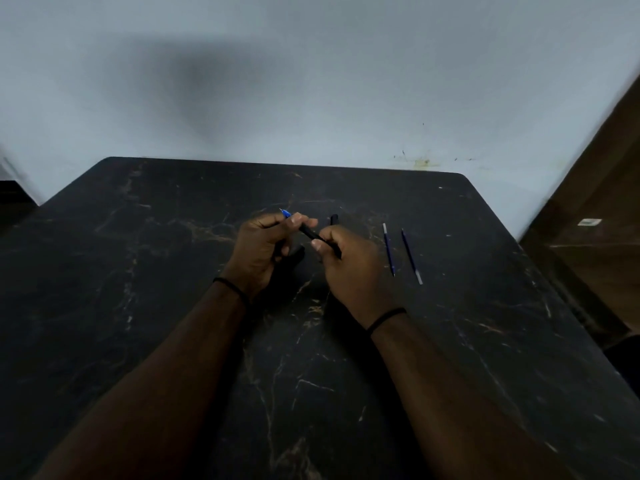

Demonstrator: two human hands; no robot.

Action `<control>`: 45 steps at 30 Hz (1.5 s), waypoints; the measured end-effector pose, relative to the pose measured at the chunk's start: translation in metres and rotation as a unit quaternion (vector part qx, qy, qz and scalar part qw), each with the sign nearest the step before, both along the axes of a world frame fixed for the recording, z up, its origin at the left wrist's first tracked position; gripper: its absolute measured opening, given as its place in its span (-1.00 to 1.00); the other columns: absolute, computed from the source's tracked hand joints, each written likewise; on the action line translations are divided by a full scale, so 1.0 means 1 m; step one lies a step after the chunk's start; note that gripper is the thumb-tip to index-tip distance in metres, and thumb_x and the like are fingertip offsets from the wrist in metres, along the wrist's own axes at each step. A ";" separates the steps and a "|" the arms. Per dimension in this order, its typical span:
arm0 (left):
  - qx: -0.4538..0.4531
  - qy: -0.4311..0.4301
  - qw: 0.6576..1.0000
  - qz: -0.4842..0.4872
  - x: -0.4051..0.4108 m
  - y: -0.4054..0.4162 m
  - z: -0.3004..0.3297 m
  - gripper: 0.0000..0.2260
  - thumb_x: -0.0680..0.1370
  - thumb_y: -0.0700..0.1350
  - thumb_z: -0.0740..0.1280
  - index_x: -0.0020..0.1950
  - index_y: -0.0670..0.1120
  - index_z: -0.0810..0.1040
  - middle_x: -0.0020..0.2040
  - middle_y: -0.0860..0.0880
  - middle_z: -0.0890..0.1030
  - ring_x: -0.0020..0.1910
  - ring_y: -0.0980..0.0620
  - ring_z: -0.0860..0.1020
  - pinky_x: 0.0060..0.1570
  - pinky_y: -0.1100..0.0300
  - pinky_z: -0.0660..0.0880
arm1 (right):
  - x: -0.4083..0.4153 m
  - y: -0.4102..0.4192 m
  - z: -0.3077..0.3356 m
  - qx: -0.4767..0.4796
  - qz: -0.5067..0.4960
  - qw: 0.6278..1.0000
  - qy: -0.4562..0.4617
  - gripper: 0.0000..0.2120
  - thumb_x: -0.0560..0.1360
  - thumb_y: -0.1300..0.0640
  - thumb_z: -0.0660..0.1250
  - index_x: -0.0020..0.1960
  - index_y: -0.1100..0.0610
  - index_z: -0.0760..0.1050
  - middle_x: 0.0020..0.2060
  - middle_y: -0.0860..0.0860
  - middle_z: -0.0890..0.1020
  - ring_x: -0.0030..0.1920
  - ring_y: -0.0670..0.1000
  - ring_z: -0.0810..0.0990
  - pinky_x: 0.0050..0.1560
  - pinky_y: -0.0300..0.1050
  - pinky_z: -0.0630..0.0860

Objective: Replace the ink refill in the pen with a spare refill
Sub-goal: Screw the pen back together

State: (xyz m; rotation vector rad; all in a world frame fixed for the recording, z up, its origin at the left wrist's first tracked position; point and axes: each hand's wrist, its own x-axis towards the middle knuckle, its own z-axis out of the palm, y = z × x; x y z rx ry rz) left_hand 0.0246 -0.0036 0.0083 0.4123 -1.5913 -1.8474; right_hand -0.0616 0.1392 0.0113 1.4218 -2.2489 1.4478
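Mid-task, a black pen (313, 234) hangs above the counter's (138, 271) centre, left grip (263, 247) pinching its blue-tipped end, right grip (346, 261) its barrel; two spare refills (389, 249) lie toward the right edge. Uneven twisting could drop parts.

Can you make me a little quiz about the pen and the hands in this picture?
1. True or false: both hands hold the pen.
2. How many spare refills lie on the table? A) one B) two C) four
3. Fill in: the pen's blue tip sticks out past the ____ hand.

Key:
1. True: the left hand and right hand both grip it.
2. B: one refill and another refill lie to the right of the hands.
3. left
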 end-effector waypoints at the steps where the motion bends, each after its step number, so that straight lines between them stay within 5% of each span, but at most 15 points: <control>1: -0.008 0.003 1.000 -0.005 0.000 -0.002 -0.001 -0.81 0.49 0.04 0.42 -0.21 -0.05 0.68 0.06 -0.15 0.70 -0.53 0.11 0.31 -0.56 0.28 0.23 | 0.000 0.000 0.001 0.000 0.004 1.000 -0.002 -0.84 0.58 0.12 0.37 -0.15 0.16 0.57 -0.35 0.01 0.57 -0.32 0.01 0.52 -0.25 -0.03 0.47; 5: -0.045 0.004 0.999 -0.009 -0.001 -0.009 -0.006 -0.82 0.54 0.02 0.38 -0.18 -0.02 0.69 0.06 -0.15 0.70 -0.53 0.10 0.31 -0.55 0.29 0.23 | 0.002 0.001 0.004 0.005 0.018 0.999 -0.027 -0.85 0.58 0.16 0.36 -0.14 0.18 0.58 -0.34 0.05 0.59 -0.30 0.02 0.54 -0.26 -0.13 0.44; 8: -0.113 -0.029 0.991 0.066 -0.006 -0.004 -0.006 -0.77 0.52 0.12 0.37 -0.15 0.00 0.69 -0.14 -0.02 0.71 -0.49 0.09 0.39 -0.52 0.28 0.32 | 0.003 -0.002 0.001 -0.010 -0.009 0.999 -0.045 -0.86 0.61 0.14 0.34 -0.09 0.17 0.58 -0.30 0.04 0.62 -0.27 0.01 0.56 -0.23 -0.12 0.45; 13: -0.427 -0.201 0.863 0.182 -0.003 0.000 -0.002 -0.67 0.48 0.24 0.35 -0.18 -0.01 0.67 -0.24 0.07 0.65 -0.24 0.11 0.59 -0.22 0.15 0.51 | -0.008 -0.004 -0.006 -0.051 -0.087 0.991 -0.087 -0.88 0.64 0.07 0.28 0.00 0.08 0.56 -0.23 -0.04 0.63 -0.21 -0.06 0.59 -0.18 -0.15 0.49; 16: -0.471 -0.353 0.789 0.173 -0.003 0.003 -0.004 -0.66 0.41 0.28 0.41 -0.06 0.04 0.68 -0.07 -0.01 0.60 -0.07 0.02 0.56 -0.13 0.14 0.48 | -0.014 -0.003 -0.009 -0.061 -0.113 0.987 -0.092 -0.88 0.64 0.03 0.25 -0.02 -0.01 0.54 -0.27 -0.10 0.60 -0.25 -0.14 0.55 -0.22 -0.21 0.44; 19: -0.470 -0.402 0.766 0.175 -0.005 0.002 -0.004 -0.80 0.44 0.13 0.45 -0.04 0.05 0.66 0.03 -0.07 0.57 -0.02 -0.05 0.55 -0.12 0.14 0.41 | -0.014 -0.003 -0.009 -0.065 -0.115 0.988 -0.085 -0.86 0.64 0.01 0.24 -0.01 0.00 0.55 -0.27 -0.09 0.61 -0.24 -0.11 0.56 -0.19 -0.13 0.49; 22: -0.440 -0.412 0.782 0.156 -0.006 -0.002 -0.005 -0.91 0.50 0.03 0.43 -0.10 0.03 0.65 -0.01 -0.03 0.62 -0.05 -0.03 0.60 -0.05 0.09 0.55 | -0.011 -0.004 -0.009 -0.068 -0.114 0.989 -0.070 -0.86 0.64 0.06 0.27 0.00 0.07 0.57 -0.25 -0.03 0.63 -0.23 -0.04 0.58 -0.19 -0.07 0.52; 26: -0.335 -0.300 0.856 0.256 -0.004 -0.002 -0.009 -0.83 0.48 -0.01 0.46 -0.21 0.07 0.50 -0.28 0.16 0.51 -0.25 0.19 0.52 -0.31 0.30 0.33 | -0.007 -0.003 -0.007 -0.032 -0.083 0.992 -0.088 -0.81 0.65 0.02 0.25 0.04 0.11 0.56 -0.19 0.00 0.64 -0.16 -0.02 0.61 -0.09 -0.04 0.56; 31: -0.028 -0.114 0.955 0.273 -0.005 -0.009 -0.005 -0.81 0.56 -0.13 0.40 0.04 -0.25 0.56 -0.17 -0.25 0.67 -0.27 -0.15 0.64 -0.30 -0.01 0.61 | -0.001 -0.001 -0.004 -0.019 -0.042 0.997 -0.063 -0.84 0.61 0.05 0.33 -0.08 0.11 0.58 -0.30 -0.03 0.60 -0.26 -0.09 0.53 -0.24 -0.27 0.42; 35: 0.076 -0.036 0.959 0.272 -0.005 -0.013 -0.002 -0.87 0.60 -0.22 0.33 0.11 -0.22 0.50 -0.12 -0.20 0.65 -0.38 0.02 0.61 -0.45 0.21 0.54 | -0.001 0.000 -0.004 0.005 -0.041 0.997 -0.060 -0.88 0.56 0.05 0.39 -0.14 0.05 0.59 -0.31 -0.07 0.61 -0.24 -0.12 0.56 -0.28 -0.41 0.41; 40: 0.114 -0.005 0.959 0.260 -0.003 -0.015 -0.001 -0.90 0.62 -0.22 0.29 0.12 -0.19 0.49 -0.13 -0.12 0.64 -0.29 0.03 0.64 -0.41 0.26 0.54 | 0.000 0.001 -0.002 0.017 -0.033 0.997 -0.063 -0.89 0.52 0.06 0.41 -0.15 0.06 0.60 -0.32 -0.07 0.63 -0.29 -0.11 0.59 -0.23 -0.12 0.58; 45: 0.124 0.002 0.960 0.252 -0.002 -0.015 0.000 -0.96 0.62 -0.21 0.29 0.05 -0.14 0.50 -0.14 -0.11 0.64 -0.25 0.02 0.64 -0.39 0.25 0.56 | 0.002 0.002 -0.001 0.030 -0.032 0.997 -0.060 -0.89 0.51 0.04 0.41 -0.17 0.04 0.60 -0.33 -0.09 0.62 -0.29 -0.13 0.58 -0.26 -0.20 0.55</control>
